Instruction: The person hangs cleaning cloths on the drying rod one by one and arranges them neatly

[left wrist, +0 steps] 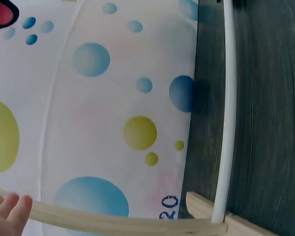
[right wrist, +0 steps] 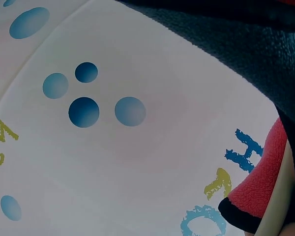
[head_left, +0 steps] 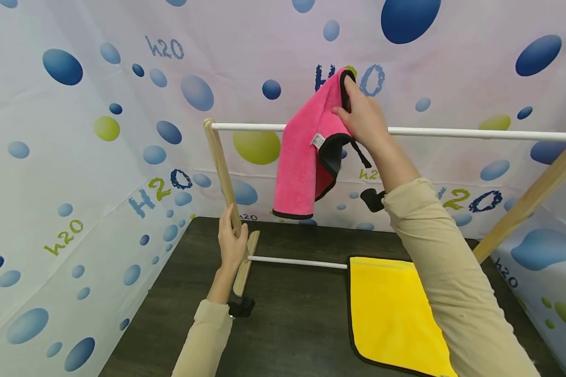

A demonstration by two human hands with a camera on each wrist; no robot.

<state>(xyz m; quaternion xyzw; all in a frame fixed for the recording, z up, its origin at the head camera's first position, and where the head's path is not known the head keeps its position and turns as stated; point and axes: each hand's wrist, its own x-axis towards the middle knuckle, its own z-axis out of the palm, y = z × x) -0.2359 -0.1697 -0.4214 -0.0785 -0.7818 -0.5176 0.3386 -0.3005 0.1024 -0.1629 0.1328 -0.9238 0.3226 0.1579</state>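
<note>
The left hand [head_left: 232,243] grips the left wooden post [head_left: 222,170], probably to steady it; the right hand [head_left: 367,119] pinches the black-trimmed pink towel [head_left: 296,173], seemingly raising one edge above the white top rail [head_left: 453,133].

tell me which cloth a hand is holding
The pink cloth: the right hand grips it by its black edge. The yellow cloth, lower down in the head view, is not held.

Bright, evenly lit and mostly crisp in head view. Dimmer and softer in both wrist views: bowed along white rod [left wrist: 230,88] in left, darkest across grey-backed cloth [right wrist: 255,54] in right.
</note>
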